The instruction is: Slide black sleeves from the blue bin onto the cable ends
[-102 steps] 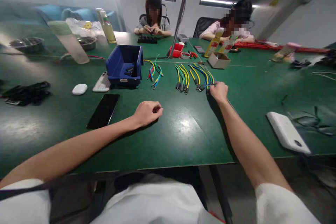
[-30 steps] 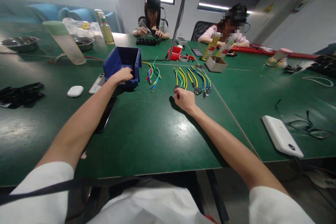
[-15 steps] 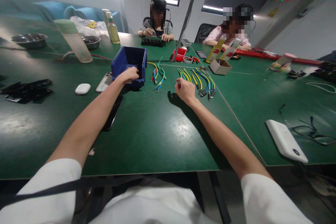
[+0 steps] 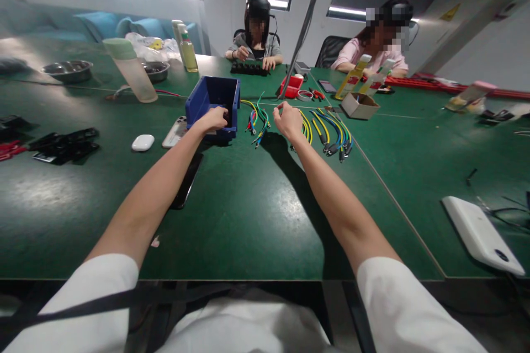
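The left hand (image 4: 214, 119) was inside an open blue plastic bin (image 4: 213, 91), the curled right hand (image 4: 289, 121) hovered near thin yellow-and-green cables (image 4: 307, 128), and neither's finger grip could be told.

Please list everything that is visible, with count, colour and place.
table: 1, green, across view
bin: 1, blue, left of centre
cables: several, yellow, green, blue, red, right of bin
black phone: 1, black, in front of bin
pale phone: 1, whitish, left of bin
small case: 1, white, left of pale phone
white device: 1, white, near right edge
bottles: at least 5, yellow or pale, far half
bowls: 2, silver, far left
carton: 1, beige, behind cables
red container: 1, red, behind cables
pole: 1, grey, beside red container
black pieces: several, black, left
seats: several, blue, far left
co-workers: 2, grey and pink tops, far side
left grip: 1, bare, at bin opening
right grip: 1, bare, over cables
sleeves: 2, white, bottom corners
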{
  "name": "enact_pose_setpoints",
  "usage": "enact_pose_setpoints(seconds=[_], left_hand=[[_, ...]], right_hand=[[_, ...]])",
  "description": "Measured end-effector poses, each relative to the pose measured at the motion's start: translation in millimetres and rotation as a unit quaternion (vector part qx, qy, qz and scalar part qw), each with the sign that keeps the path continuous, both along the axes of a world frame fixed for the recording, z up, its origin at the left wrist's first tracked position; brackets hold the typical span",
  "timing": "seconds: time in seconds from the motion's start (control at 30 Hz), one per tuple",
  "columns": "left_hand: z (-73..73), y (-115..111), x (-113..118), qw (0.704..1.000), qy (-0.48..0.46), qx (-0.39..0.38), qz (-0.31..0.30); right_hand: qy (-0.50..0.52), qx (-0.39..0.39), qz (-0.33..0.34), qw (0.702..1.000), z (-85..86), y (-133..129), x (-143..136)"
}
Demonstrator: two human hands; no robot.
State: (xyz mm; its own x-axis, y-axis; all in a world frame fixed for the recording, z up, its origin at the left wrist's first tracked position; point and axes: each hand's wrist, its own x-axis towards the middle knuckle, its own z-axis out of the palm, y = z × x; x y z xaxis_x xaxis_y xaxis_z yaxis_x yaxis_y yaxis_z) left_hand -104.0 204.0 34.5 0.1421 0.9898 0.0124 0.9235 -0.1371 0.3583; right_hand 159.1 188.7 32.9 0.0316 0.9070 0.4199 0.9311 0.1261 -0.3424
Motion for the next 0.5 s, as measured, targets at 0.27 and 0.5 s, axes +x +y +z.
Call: enact_pose_setpoints(seconds=[0.27,0.5], left_hand=[[-4.3,1,0,1.0,-0.004,0.019,0.024],[-4.5,2,1,0.999,0.003,0.008,0.033]], right_hand=[[0.008,-0.039,-0.004,0.999,-18.7,10,-17],[-0.01,-0.109,0.01,0.994,-32.4,14,-14]])
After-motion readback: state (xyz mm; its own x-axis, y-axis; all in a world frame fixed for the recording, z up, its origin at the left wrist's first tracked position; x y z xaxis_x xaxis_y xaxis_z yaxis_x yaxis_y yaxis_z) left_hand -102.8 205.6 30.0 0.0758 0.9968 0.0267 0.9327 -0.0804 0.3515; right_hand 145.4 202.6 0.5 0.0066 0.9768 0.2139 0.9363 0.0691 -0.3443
